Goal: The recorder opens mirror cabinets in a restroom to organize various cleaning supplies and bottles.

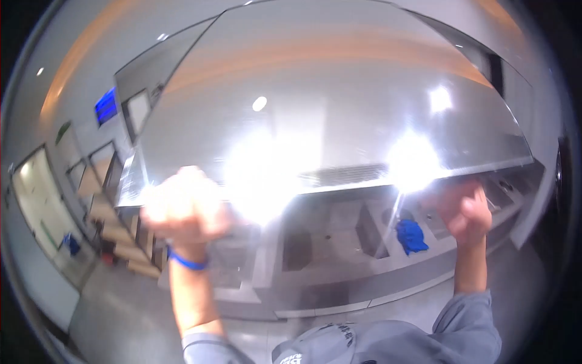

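Note:
A large shiny panel (336, 104) with a reflective surface spans the upper view, its lower edge running between my raised hands. Bright glare covers parts of it. My left hand (184, 204) is blurred and overexposed at the panel's lower left edge, with a blue band (188, 260) around the wrist; its fingers look curled, but its grip is unclear. Beneath the lower right edge is my right hand (466, 211), its fingertips partly hidden by the panel. Whether it grips the edge cannot be told. A blue cloth (411, 236) lies on the counter left of my right hand.
A pale counter (268, 268) with recessed basins (318, 248) runs below the panel. Wooden shelves or steps (122, 241) stand at left, near a lit doorway (41, 200). A blue-lit screen (106, 107) is on the upper left wall.

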`<control>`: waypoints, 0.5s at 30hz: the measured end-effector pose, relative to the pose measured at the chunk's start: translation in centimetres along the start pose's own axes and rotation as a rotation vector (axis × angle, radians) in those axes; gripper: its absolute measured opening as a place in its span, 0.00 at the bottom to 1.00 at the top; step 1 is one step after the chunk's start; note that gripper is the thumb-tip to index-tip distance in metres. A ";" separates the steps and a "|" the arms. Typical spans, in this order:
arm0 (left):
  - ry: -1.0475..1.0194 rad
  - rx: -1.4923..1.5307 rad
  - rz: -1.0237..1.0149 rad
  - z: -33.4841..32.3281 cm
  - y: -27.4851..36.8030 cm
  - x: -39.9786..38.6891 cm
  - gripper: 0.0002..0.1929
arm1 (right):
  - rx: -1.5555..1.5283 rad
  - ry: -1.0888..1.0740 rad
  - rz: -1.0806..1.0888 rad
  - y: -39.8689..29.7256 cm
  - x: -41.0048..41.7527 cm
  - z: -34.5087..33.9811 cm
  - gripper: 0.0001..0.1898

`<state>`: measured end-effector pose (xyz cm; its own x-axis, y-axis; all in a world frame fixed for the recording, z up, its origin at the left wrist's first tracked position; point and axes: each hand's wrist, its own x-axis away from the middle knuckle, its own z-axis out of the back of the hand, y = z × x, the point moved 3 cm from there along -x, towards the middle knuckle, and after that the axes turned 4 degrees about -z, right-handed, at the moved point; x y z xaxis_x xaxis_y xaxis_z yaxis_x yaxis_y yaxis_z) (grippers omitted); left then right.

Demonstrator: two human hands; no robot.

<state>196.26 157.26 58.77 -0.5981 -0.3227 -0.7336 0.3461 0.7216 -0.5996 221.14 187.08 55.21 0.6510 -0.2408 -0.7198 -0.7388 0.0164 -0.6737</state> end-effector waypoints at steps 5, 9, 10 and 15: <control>0.235 -0.046 0.010 -3.2 7.2 6.0 0.05 | -0.414 -0.006 -0.063 9.3 2.4 3.1 0.28; -0.047 0.284 0.230 -5.9 12.6 14.0 0.15 | -0.621 0.127 -0.258 19.6 2.4 7.8 0.16; -0.216 0.439 0.308 -6.2 14.3 15.9 0.19 | -0.638 0.215 -0.308 22.3 1.9 9.0 0.15; -0.654 0.752 0.642 -3.8 19.1 23.7 0.18 | -0.774 0.555 -0.434 36.6 -3.6 16.4 0.15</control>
<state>185.96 165.68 31.18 0.2477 -0.4423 -0.8620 0.9168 0.3947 0.0609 194.65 204.45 30.41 0.8605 -0.4922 -0.1315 -0.4977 -0.7568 -0.4237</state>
